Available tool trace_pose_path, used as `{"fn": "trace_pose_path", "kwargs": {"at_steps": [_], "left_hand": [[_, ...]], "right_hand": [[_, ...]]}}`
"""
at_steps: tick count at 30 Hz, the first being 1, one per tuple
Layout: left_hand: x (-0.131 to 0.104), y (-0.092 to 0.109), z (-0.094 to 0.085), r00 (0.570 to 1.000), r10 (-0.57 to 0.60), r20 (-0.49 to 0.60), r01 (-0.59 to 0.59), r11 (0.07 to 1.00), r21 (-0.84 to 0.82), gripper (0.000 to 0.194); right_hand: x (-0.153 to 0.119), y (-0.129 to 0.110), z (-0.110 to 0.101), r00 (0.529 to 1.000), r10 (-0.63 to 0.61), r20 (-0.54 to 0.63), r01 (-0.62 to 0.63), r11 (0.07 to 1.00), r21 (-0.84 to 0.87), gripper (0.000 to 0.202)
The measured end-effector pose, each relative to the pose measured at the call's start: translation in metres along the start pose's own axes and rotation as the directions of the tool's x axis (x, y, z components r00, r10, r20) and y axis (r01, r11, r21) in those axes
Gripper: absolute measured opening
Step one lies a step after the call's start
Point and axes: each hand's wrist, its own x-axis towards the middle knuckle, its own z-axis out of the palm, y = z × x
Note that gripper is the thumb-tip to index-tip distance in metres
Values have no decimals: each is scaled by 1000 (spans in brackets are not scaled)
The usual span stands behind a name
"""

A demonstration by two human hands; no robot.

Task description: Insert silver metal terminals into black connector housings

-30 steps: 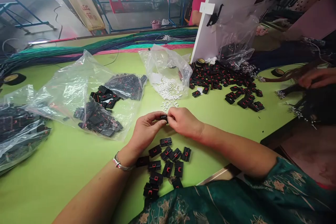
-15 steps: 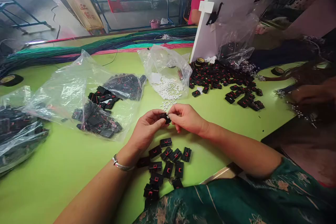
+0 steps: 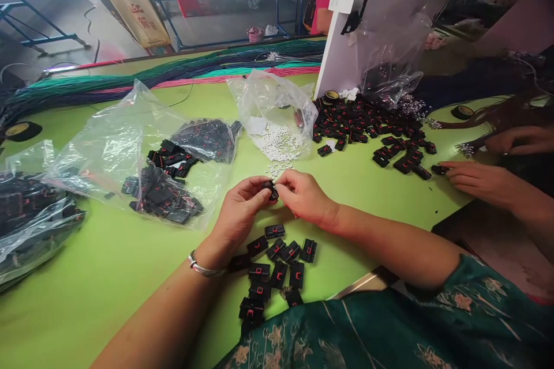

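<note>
1. Between the two hands, over the green table, is one black connector.
2. One left hand has its thumb and fingers closed around the connector's left side.
3. One right hand touches the opposite end, thumb and forefinger bent in close (whether they grip it or some tiny piece, I cannot tell).
4. Nearer the body lie at least twelve loose connectors (the lowest overlap, so the exact count is unsure).
5. Four clear plastic bags stand or lie about: two to the left, one ahead with white pieces too many to count, one by the single white partition.
6. Three tape rolls show.
7. Rightward sit one crowded connector heap and two hands of another person, one fingering a connector.
8. As for looks, the held connector is small, dark and blocky, partly hidden by fingers; the loose ones show red U-shaped or squarish marks, several with toothed edges.
</note>
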Motion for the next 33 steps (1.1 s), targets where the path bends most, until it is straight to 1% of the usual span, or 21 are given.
{"fn": "trace_pose_path", "kwargs": {"at_steps": [2, 3, 5, 8, 11, 13, 14, 15, 17, 18, 19, 20, 22, 24, 25, 27, 29, 33], "left_hand": [[0, 1, 0, 999, -14, 44, 15, 1000, -26, 28], [0, 2, 0, 998, -24, 65, 26, 999, -31, 28], [-1, 3, 0, 996, -35, 88, 39, 999, -36, 28], [-1, 4, 1, 996, -39, 86, 42, 999, -30, 29], [-1, 3, 2, 997, -34, 72, 33, 999, 18, 31], [-1, 2, 2, 998, -28, 51, 25, 997, 71, 32], [-1, 2, 3, 999, -23, 36, 20, 994, 103, 32], [-1, 2, 3, 1000, -14, 19, 11, 991, 134, 31], [-1, 3, 2, 1000, 14, -7, -12, 982, 187, 29], [-1, 3, 2, 1000, 26, -14, -22, 978, 206, 29], [-1, 3, 1, 999, 31, -13, -27, 976, 214, 28], [-1, 3, 1, 1000, 27, -5, -26, 977, 211, 28], [0, 3, 0, 1000, 9, 29, -14, 985, 173, 28], [1, 2, -1, 998, 0, 65, -7, 994, 107, 28], [1, 1, -1, 997, 1, 76, -6, 997, 74, 28], [1, 0, -2, 996, -3, 85, 1, 1000, 27, 27], [1, 0, -3, 996, -8, 88, 8, 1000, 10, 27], [1, 1, -3, 996, -10, 91, 7, 1000, 25, 27]], "right_hand": [[0, -1, -4, 989, 111, 96, -128, 972, 199, 10], [1, -2, -5, 980, 139, 142, -172, 949, 262, 11], [2, -1, -8, 973, 141, 183, -195, 926, 324, 10], [2, 0, -10, 975, 125, 183, -180, 927, 329, 7], [2, -1, -10, 972, 142, 187, -190, 944, 269, 7], [3, -1, -9, 973, 152, 171, -183, 967, 177, 8], [3, -1, -8, 980, 140, 144, -156, 982, 110, 9], [4, -1, -7, 988, 109, 107, -113, 993, 32, 10], [5, 0, -6, 999, 3, 38, 2, 992, -129, 13], [6, 0, -6, 999, -47, 23, 51, 981, -186, 14], [6, 0, -6, 997, -69, 27, 73, 975, -208, 14], [6, 0, -7, 998, -51, 49, 59, 981, -184, 13], [5, -3, -10, 990, 60, 124, -57, 998, -32, 10], [3, -6, -13, 967, 158, 201, -190, 970, 151, 10], [2, -7, -15, 958, 179, 224, -229, 947, 224, 11], [2, -8, -16, 954, 184, 236, -255, 912, 320, 11], [2, -7, -15, 954, 177, 241, -259, 894, 367, 10], [2, -4, -14, 960, 150, 236, -231, 902, 365, 9]]}}
